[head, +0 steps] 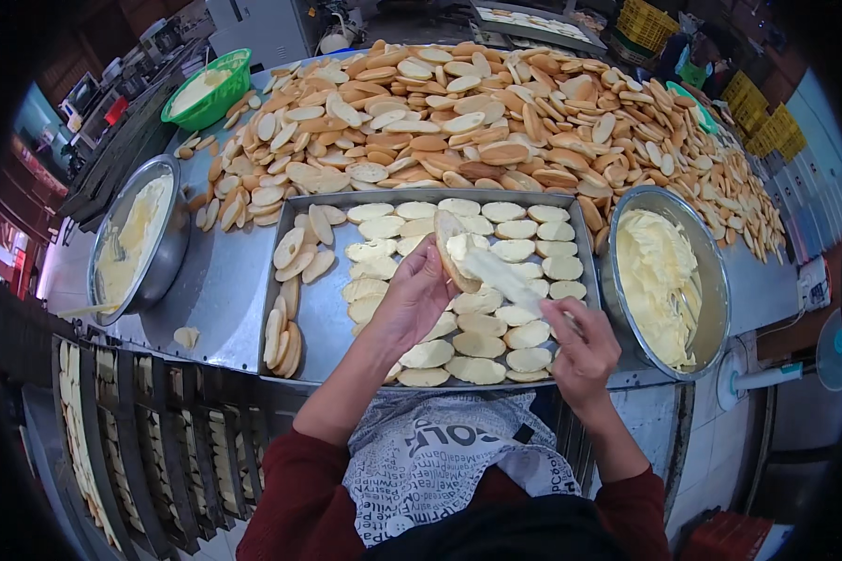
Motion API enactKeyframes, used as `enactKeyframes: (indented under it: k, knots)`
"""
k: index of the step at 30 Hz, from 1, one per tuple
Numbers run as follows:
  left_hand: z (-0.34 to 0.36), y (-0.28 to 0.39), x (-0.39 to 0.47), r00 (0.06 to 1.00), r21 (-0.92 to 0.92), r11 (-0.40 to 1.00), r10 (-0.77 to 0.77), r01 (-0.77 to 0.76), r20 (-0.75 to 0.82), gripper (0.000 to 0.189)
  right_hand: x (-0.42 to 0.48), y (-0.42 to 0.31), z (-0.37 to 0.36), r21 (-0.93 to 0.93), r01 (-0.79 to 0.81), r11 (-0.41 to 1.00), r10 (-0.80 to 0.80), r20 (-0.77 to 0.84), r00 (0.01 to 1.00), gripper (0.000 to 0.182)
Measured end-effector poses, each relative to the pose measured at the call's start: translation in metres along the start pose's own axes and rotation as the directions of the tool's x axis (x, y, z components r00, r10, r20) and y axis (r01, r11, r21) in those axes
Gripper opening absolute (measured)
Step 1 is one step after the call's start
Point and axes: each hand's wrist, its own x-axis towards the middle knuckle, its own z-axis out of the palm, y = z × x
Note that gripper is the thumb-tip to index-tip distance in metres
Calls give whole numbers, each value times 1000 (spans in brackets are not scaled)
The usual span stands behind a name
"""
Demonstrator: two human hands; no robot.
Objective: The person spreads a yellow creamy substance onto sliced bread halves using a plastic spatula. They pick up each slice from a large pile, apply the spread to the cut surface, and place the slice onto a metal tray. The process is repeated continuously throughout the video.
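Note:
My left hand [415, 298] holds an oval bread slice [452, 261] tilted up over a metal tray [309, 368]. In my right hand [584, 343] is a cream-coated spreader [502, 277], its blade against pale cream [463, 245] on the slice. Rows of coated slices [480, 343] lie in the tray's middle and right. Bare slices [289, 247] are grouped along its left side. A steel bowl of pale yellow cream [656, 280] stands right of the tray, with a utensil partly sunk in it.
A large heap of bread slices [463, 126] lies behind the tray. At left stand a steel bowl with cream [130, 242] and a green basin [214, 105]. Racked trays of slices [161, 435] are below left. A person [695, 63] is at the far right; a fan [835, 350] stands nearer.

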Motion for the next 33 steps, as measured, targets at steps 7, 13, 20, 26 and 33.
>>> enactKeyframes:
  k: [7,13,20,26,33]
  knots:
    - [-13,8,1,998,-49,999,5,-8,-60,56,-4,-4,-11,-6,114,993,-113,65,991,56]
    - [-2,1,-7,992,-163,978,-128,127,4,59,-12,8,18,-116,188,975,-196,-64,979,55]
    - [1,-1,-10,974,-181,958,-225,223,11,66,21,27,52,-247,218,944,-252,-114,961,52]
    - [-12,1,-18,979,-147,971,-198,189,-51,68,31,27,57,-97,25,995,-32,-76,997,61]
    - [-66,19,-46,993,-35,999,-43,39,-110,58,-8,30,12,34,-305,952,307,-117,944,62]
